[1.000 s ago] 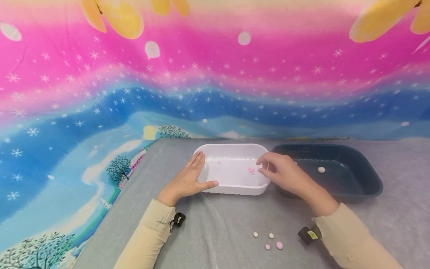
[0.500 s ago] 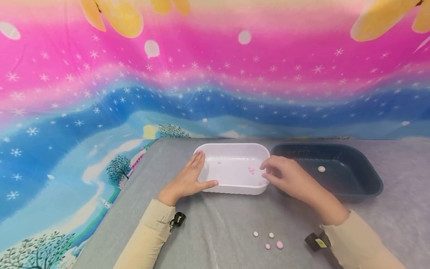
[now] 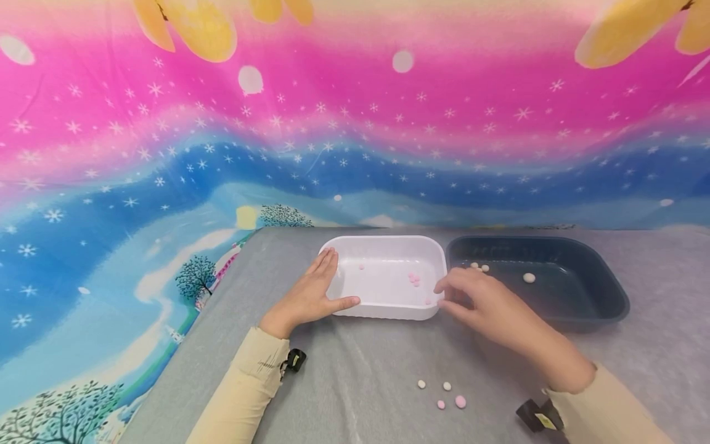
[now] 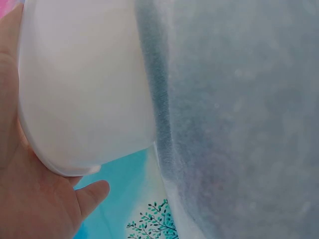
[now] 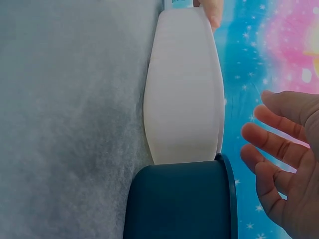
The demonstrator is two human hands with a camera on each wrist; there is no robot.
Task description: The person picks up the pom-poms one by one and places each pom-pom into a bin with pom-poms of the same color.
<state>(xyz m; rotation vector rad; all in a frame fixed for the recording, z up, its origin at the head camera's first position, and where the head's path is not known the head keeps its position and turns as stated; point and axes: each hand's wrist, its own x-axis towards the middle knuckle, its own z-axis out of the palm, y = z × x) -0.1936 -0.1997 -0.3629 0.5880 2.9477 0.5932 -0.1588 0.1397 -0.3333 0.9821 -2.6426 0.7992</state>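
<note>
My left hand (image 3: 310, 299) rests on the left end of a white plastic basin (image 3: 388, 312), its fingers straight along the rim and its thumb on the near edge. Several small pink balls (image 3: 414, 280) lie inside, most clustered at the right. By the basin's right end, my right hand (image 3: 490, 308) hovers with loosely bent fingers; the right wrist view shows nothing between its thumb and fingers (image 5: 279, 142). Behind that hand stands a dark blue-green basin (image 3: 582, 296), partly covered by it. A larger white ball (image 3: 529, 278) and two smaller white balls (image 3: 485, 268) sit in it.
On the grey cloth (image 3: 355, 382) in front lie two white balls (image 3: 447, 386), a small pink ball (image 3: 440, 404) and a larger pink ball (image 3: 460, 402). The two basins stand side by side. A printed snow-scene curtain (image 3: 333, 111) hangs behind the table.
My right hand has drawn back toward me and to the right, off the white basin's inside. Two small white balls in the dark basin have come into view. My left hand has stayed put.
</note>
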